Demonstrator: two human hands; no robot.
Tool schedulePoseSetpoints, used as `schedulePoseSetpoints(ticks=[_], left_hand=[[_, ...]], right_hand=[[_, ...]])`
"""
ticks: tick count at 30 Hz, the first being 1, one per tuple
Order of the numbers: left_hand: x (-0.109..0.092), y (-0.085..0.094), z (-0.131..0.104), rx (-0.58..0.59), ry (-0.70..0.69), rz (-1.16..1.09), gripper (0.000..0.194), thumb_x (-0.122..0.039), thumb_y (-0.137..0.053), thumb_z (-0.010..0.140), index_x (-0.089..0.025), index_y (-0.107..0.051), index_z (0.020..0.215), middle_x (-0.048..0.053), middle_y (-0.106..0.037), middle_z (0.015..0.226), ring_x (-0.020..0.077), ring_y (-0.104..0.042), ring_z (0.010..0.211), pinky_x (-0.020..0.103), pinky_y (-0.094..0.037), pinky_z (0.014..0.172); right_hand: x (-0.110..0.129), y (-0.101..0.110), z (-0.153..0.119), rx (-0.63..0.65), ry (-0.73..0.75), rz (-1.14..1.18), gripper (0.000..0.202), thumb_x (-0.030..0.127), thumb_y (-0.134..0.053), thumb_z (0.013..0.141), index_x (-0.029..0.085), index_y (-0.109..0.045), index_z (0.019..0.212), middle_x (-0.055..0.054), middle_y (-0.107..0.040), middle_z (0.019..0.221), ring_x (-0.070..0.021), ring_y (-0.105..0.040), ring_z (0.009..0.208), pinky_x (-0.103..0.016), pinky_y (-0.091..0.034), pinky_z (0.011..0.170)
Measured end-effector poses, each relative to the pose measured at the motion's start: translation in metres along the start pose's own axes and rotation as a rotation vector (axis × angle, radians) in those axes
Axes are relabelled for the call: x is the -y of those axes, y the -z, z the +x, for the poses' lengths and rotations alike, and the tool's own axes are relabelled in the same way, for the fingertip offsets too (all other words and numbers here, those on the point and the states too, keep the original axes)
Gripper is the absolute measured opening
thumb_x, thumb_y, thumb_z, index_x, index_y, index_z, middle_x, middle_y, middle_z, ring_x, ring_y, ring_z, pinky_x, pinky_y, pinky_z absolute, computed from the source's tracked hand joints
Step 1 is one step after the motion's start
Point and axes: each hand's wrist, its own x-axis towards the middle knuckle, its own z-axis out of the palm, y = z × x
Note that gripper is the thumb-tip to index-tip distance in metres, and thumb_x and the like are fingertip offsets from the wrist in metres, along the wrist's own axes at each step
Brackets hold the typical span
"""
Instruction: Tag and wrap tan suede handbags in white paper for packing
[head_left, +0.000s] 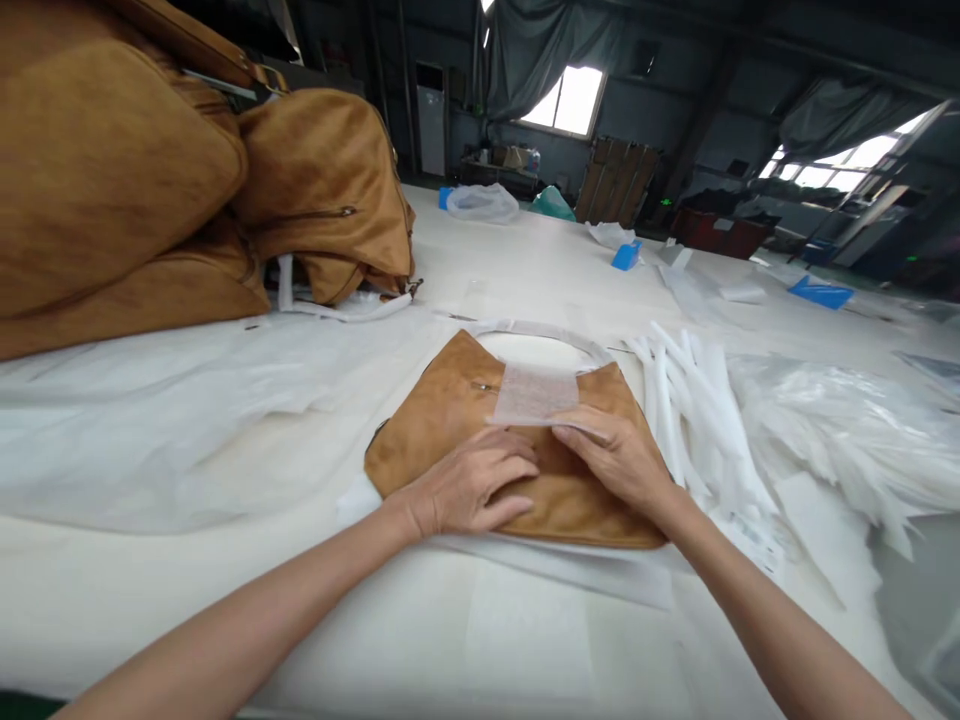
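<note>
A tan handbag (pixel 439 420) lies flat in front of me, with a small zip at its upper left. Its handle (pixel 551 328), wrapped in white, arches away at the far side. Over the bag's upper middle lies a thin, translucent white wrapping sheet (pixel 536 392). My right hand (pixel 611 455) grips the near edge of this sheet between thumb and fingers. Resting on the bag's front, my left hand (pixel 480 482) has bent fingers and the thumb held apart. Its fingertips are close to the sheet's lower left corner, and I see nothing held in it.
Larger tan bags (pixel 322 190) are piled at the left. White padding strips (pixel 694 420) lie right of the handbag, beside a heap of clear plastic bags (pixel 870 430). White sheets (pixel 187 430) spread across the table's left. Blue pieces (pixel 821 292) sit farther back.
</note>
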Motion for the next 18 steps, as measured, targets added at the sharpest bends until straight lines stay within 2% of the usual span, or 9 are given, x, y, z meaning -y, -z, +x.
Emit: schedulePoseSetpoints(ticks=[3, 5, 6, 7, 8, 11, 13, 16, 18], left_hand=[[0.000, 0.001, -0.003, -0.294, 0.139, -0.048, 0.010, -0.028, -0.048, 0.092, -0.019, -0.052, 0.092, 0.006, -0.057, 0.086, 0.0197, -0.055, 0.080, 0.035, -0.048, 0.076], [0.002, 0.001, -0.003, -0.501, 0.214, -0.051, 0.010, -0.028, -0.047, 0.090, -0.019, -0.047, 0.093, 0.005, -0.052, 0.089, 0.0202, -0.052, 0.082, 0.036, -0.046, 0.077], [0.002, 0.001, -0.003, -0.574, 0.229, -0.042, 0.012, -0.029, -0.047, 0.089, -0.019, -0.047, 0.096, 0.006, -0.051, 0.092, 0.0214, -0.052, 0.087, 0.037, -0.046, 0.080], [0.003, 0.001, -0.002, -0.593, 0.228, -0.030, 0.014, -0.029, -0.046, 0.090, -0.018, -0.048, 0.099, 0.007, -0.052, 0.096, 0.0225, -0.052, 0.092, 0.039, -0.044, 0.084], [0.003, 0.001, -0.002, -0.547, 0.206, -0.020, 0.015, -0.028, -0.044, 0.090, -0.018, -0.050, 0.100, 0.008, -0.054, 0.098, 0.0229, -0.053, 0.095, 0.040, -0.043, 0.088], [0.000, 0.001, 0.002, -0.191, 0.074, 0.003, 0.017, -0.026, -0.042, 0.092, -0.019, -0.057, 0.091, 0.006, -0.061, 0.092, 0.0212, -0.057, 0.090, 0.039, -0.041, 0.089], [-0.003, 0.000, 0.004, -0.033, 0.024, 0.059, 0.015, -0.027, -0.047, 0.090, -0.019, -0.058, 0.084, 0.006, -0.062, 0.088, 0.0205, -0.058, 0.085, 0.038, -0.042, 0.085], [-0.003, -0.002, 0.005, -0.020, -0.003, 0.117, 0.011, -0.026, -0.053, 0.084, -0.018, -0.059, 0.089, 0.009, -0.064, 0.102, 0.0237, -0.058, 0.097, 0.039, -0.042, 0.088], [0.000, -0.004, 0.006, -0.022, -0.044, 0.097, 0.016, -0.023, -0.053, 0.083, -0.019, -0.060, 0.097, 0.011, -0.064, 0.111, 0.0249, -0.057, 0.106, 0.041, -0.041, 0.094]], right_hand=[[-0.002, -0.012, -0.026, 0.051, 0.105, -0.165, 0.030, 0.029, -0.047, 0.098, 0.024, -0.066, 0.121, -0.006, -0.067, 0.124, -0.0218, -0.060, 0.119, -0.042, -0.045, 0.107], [-0.004, -0.018, -0.033, 0.078, 0.135, -0.266, 0.032, 0.027, -0.045, 0.099, 0.021, -0.063, 0.125, -0.009, -0.064, 0.129, -0.0228, -0.055, 0.126, -0.045, -0.042, 0.111], [-0.005, -0.020, -0.034, 0.094, 0.142, -0.317, 0.033, 0.027, -0.044, 0.099, 0.020, -0.062, 0.126, -0.010, -0.063, 0.131, -0.0233, -0.053, 0.128, -0.046, -0.041, 0.111], [-0.005, -0.022, -0.034, 0.110, 0.147, -0.364, 0.034, 0.026, -0.043, 0.099, 0.020, -0.062, 0.127, -0.011, -0.062, 0.132, -0.0238, -0.053, 0.129, -0.047, -0.041, 0.111], [-0.005, -0.024, -0.033, 0.124, 0.151, -0.408, 0.034, 0.025, -0.042, 0.100, 0.019, -0.062, 0.126, -0.011, -0.062, 0.132, -0.0241, -0.052, 0.129, -0.048, -0.041, 0.111], [0.000, -0.030, -0.032, 0.148, 0.149, -0.519, 0.033, 0.022, -0.042, 0.099, 0.016, -0.062, 0.125, -0.014, -0.060, 0.133, -0.0261, -0.051, 0.130, -0.050, -0.040, 0.111], [0.009, -0.033, -0.041, 0.119, 0.138, -0.587, 0.033, 0.023, -0.044, 0.098, 0.013, -0.061, 0.125, -0.017, -0.058, 0.135, -0.0291, -0.049, 0.132, -0.053, -0.040, 0.111], [0.030, -0.038, -0.079, -0.016, 0.179, -0.617, 0.036, 0.025, -0.049, 0.097, 0.010, -0.056, 0.129, -0.019, -0.058, 0.134, -0.0295, -0.048, 0.131, -0.053, -0.039, 0.111], [0.045, -0.043, -0.116, -0.023, 0.235, -0.581, 0.038, 0.024, -0.052, 0.095, 0.012, -0.054, 0.131, -0.017, -0.060, 0.132, -0.0277, -0.048, 0.131, -0.051, -0.038, 0.112]])
